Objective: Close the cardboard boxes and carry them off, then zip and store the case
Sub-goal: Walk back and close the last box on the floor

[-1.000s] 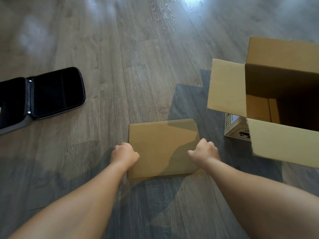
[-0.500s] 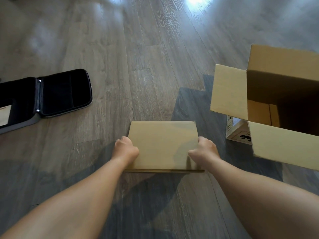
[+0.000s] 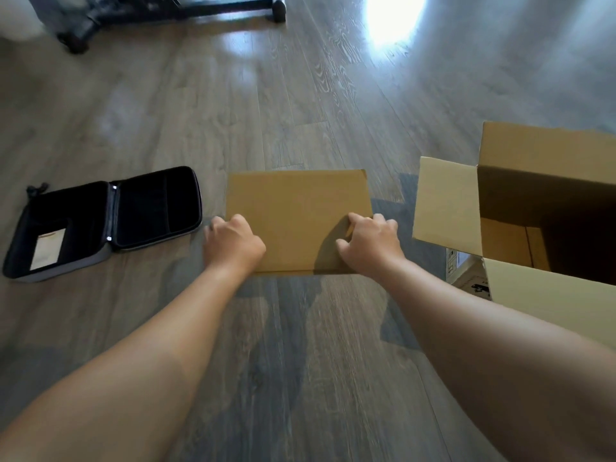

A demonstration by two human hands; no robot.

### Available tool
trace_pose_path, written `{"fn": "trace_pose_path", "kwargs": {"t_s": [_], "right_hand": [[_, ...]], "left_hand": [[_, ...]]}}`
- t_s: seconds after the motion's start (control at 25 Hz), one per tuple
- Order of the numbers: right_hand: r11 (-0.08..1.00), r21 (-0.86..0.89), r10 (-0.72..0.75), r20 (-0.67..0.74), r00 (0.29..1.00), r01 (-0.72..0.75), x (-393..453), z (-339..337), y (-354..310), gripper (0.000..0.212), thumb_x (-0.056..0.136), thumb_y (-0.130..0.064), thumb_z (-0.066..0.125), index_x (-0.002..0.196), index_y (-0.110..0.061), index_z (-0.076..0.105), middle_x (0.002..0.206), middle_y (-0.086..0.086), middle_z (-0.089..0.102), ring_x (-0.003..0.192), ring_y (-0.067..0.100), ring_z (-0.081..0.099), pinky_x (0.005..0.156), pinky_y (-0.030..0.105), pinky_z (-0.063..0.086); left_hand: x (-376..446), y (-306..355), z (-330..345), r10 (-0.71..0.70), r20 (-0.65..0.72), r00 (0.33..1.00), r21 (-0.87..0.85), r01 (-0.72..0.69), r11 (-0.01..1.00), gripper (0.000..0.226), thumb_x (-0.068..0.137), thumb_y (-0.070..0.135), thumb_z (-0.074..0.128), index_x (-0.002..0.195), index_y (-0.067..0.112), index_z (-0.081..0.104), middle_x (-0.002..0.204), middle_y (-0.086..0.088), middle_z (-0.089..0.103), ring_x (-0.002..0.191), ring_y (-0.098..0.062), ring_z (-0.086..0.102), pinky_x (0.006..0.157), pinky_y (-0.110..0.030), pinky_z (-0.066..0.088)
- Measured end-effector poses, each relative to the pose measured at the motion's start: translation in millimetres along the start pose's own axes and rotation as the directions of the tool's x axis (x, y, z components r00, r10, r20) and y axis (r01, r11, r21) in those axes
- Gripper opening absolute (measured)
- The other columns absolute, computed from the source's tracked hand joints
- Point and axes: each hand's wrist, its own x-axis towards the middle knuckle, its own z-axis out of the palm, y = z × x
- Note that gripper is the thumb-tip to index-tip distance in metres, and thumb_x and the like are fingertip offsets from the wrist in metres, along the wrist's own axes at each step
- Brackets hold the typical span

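Note:
A small closed cardboard box [image 3: 296, 211] is in the middle of the view, lifted a little off the wooden floor. My left hand [image 3: 233, 243] grips its left side and my right hand [image 3: 370, 243] grips its right side, fingers curled round the edges. At the right stands a large cardboard box [image 3: 446, 201] with its flaps open and a dark, deep inside. To the left, a black zip case [image 3: 106, 218] lies open flat on the floor, with a pale card in its left half.
A smaller printed box [image 3: 466, 271] sits on the floor partly hidden under the large box's flap. Black furniture legs with a wheel [image 3: 76, 45] stand at the far left. Bright glare falls on the floor at the back right.
Both hands have closed on the small box's sides and raised it off the floor. My view has tilted up, showing the furniture legs at the back.

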Motion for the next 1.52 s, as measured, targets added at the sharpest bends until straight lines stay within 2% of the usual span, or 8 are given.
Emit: {"fn": "trace_pose_path", "kwargs": {"t_s": [0.2,0.44,0.56,0.88,1.08,1.2,1.32,1.52], "right_hand": [[0.999,-0.019,0.022,-0.134,0.991,-0.025,17,-49,18,0.036,0.086,-0.051,0.054,0.105,-0.02,0.06,0.108,0.013,0.059,0.112,0.037,0.049,0.095,0.043,0.037],[0.971,0.131,0.226,-0.216,0.95,-0.202,8,-107,129,0.054,0.084,-0.048,0.061,0.13,-0.02,0.06,0.122,0.012,0.06,0.12,0.036,0.05,0.082,0.039,0.033],[0.934,0.193,0.34,-0.219,0.914,-0.302,-15,-132,195,0.053,0.082,-0.042,0.069,0.128,-0.017,0.064,0.125,0.014,0.063,0.122,0.037,0.05,0.095,0.041,0.034],[0.826,0.332,0.537,-0.214,0.816,-0.457,-66,-167,317,0.05,0.079,-0.026,0.079,0.125,-0.011,0.067,0.122,0.015,0.068,0.126,0.037,0.048,0.107,0.038,0.031],[0.821,0.302,0.55,-0.185,0.814,-0.486,-76,-169,355,0.061,0.078,-0.032,0.082,0.133,-0.013,0.064,0.133,0.02,0.056,0.13,0.039,0.043,0.109,0.036,0.033],[0.82,0.286,0.551,-0.161,0.819,-0.496,-73,-162,364,0.068,0.079,-0.037,0.083,0.139,-0.012,0.06,0.141,0.02,0.051,0.134,0.041,0.04,0.112,0.038,0.031],[0.83,0.281,0.531,-0.134,0.836,-0.482,-69,-149,367,0.075,0.082,-0.038,0.081,0.147,-0.012,0.052,0.159,0.018,0.032,0.146,0.036,0.029,0.119,0.041,0.028],[0.887,0.106,0.459,-0.107,0.882,-0.449,-60,-125,350,0.07,0.087,-0.045,0.074,0.146,-0.013,0.053,0.162,0.014,0.03,0.149,0.033,0.028,0.118,0.048,0.033]], "left_hand": [[15,55,-28,0.097,0.011,0.995,0.041,-0.097,0.994,0.009,0.082,0.016,0.055,0.087,0.009,0.05,0.115,-0.03,0.054,0.109,-0.044,0.05,0.095,-0.041,0.039],[-6,170,-6,0.275,0.139,0.951,-0.032,-0.273,0.962,0.028,0.079,0.017,0.056,0.104,0.004,0.058,0.118,-0.026,0.054,0.112,-0.043,0.051,0.095,-0.038,0.043],[-27,230,15,0.399,0.216,0.891,-0.092,-0.388,0.917,0.023,0.076,0.015,0.057,0.098,0.007,0.056,0.114,-0.024,0.055,0.108,-0.041,0.053,0.093,-0.036,0.045],[-79,339,70,0.485,0.438,0.757,-0.29,-0.392,0.873,0.023,0.072,0.017,0.058,0.094,0.01,0.056,0.098,-0.009,0.057,0.095,-0.028,0.056,0.058,-0.025,0.043],[-92,347,91,0.513,0.547,0.661,-0.31,-0.41,0.858,0.042,0.084,0.016,0.057,0.125,0.02,0.048,0.101,0.011,0.039,0.12,-0.031,0.036,0.099,-0.043,0.048],[-91,342,95,0.514,0.602,0.611,-0.163,-0.535,0.829,0.069,0.091,0.021,0.048,0.154,0.026,0.021,0.161,0.012,0.017,0.143,-0.033,0.014,0.114,-0.051,0.03],[-88,335,103,0.511,0.612,0.603,0.04,-0.67,0.742,0.068,0.093,0.025,0.035,0.158,0.025,0.016,0.166,0.016,-0.009,0.15,-0.035,0.002,0.115,-0.056,0.022],[-89,317,102,0.522,0.521,0.675,0.186,-0.687,0.702,0.077,0.081,0.017,0.033,0.157,0.023,0.02,0.166,0.016,-0.008,0.143,-0.032,0.011,0.106,-0.054,0.03]]}}
